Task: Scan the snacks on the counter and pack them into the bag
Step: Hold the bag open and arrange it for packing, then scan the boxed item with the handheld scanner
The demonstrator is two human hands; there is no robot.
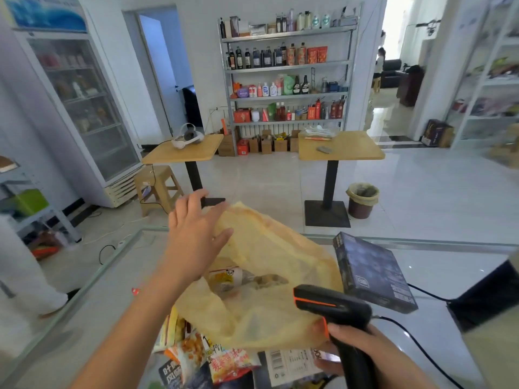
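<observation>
Nearest the lens: loose snack packets (224, 360), heaped on the glass table (106, 318) against the near edge of the yellow bag (266, 248). Just right of that heap, a white packet (289, 363), barcode side up.

Right of the bag's near edge: right hand (362, 346), fingers wrapped round the handle of the black-and-orange scanner (334, 307), nose pointing across the bag's mouth.

At the bag's far rim: left hand (196, 237), fingers straight and spread, holding nothing. Contact with the plastic not certain.

Inside the bag: at least one panda-printed snack (227, 276), already packed. Beside the bag's right flank: dark box (373, 273), tilted on edge.

Judged step: between items, mouth of bag being readied. Next move: lift one packet from the heap, present its barcode to the scanner, lower it into the bag. Keep the mouth open throughout.
</observation>
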